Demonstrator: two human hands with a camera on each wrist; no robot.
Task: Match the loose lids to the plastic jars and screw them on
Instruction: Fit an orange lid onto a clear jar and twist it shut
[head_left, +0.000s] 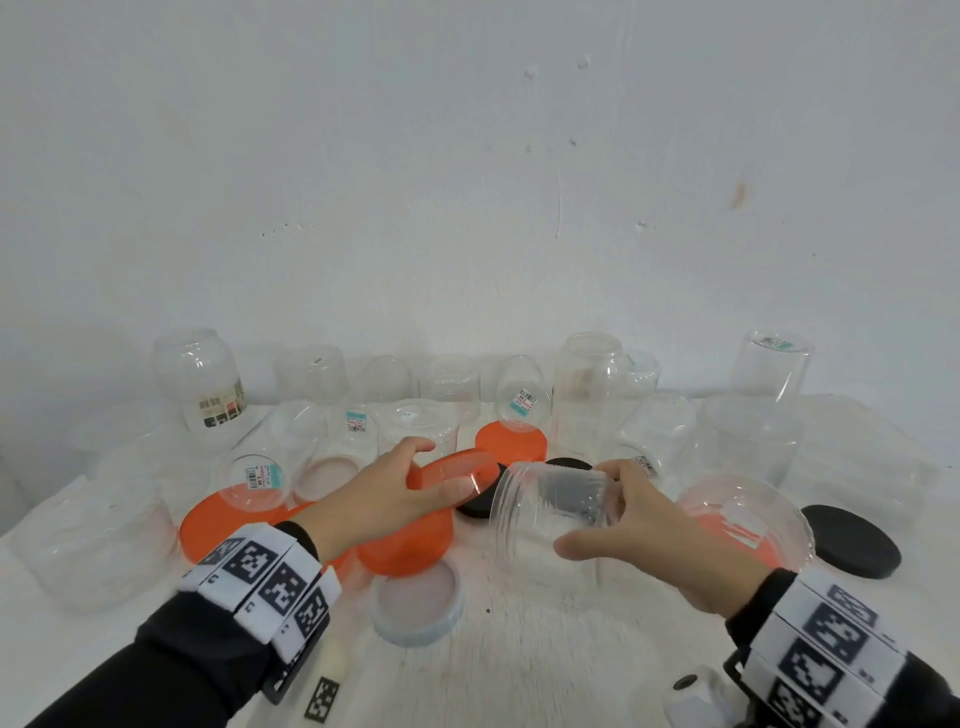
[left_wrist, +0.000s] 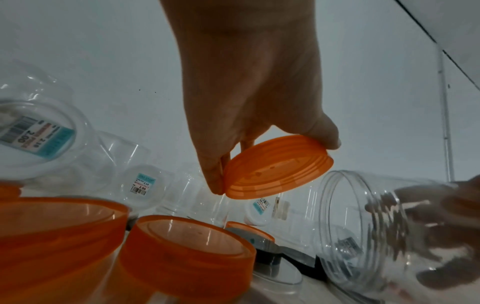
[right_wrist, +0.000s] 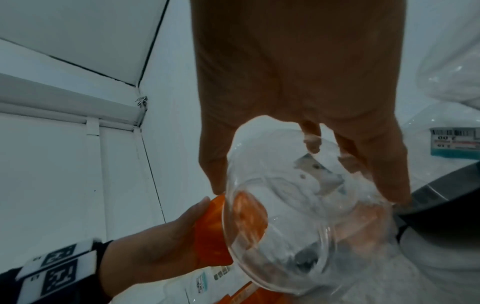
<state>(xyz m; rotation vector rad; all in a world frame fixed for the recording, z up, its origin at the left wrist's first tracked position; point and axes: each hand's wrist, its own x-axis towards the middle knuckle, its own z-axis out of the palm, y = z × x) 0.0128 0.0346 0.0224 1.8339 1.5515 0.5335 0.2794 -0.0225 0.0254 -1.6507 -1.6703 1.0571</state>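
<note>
The left hand (head_left: 382, 493) holds an orange lid (head_left: 457, 475), its fingers (left_wrist: 215, 176) clamped on the rim. The right hand (head_left: 660, 535) grips a clear jar (head_left: 545, 512) lying sideways, its mouth just beside the lid, above the desk (head_left: 545, 665).

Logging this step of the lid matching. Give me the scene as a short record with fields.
left hand: holds an orange lid by its rim, open side toward the jar
right hand: fingers wrapped round a clear jar, tilted with its mouth facing the lid
lid and jar: close, not yet joined
table: more clear jars, orange lids, a black lid, a clear lid
</note>
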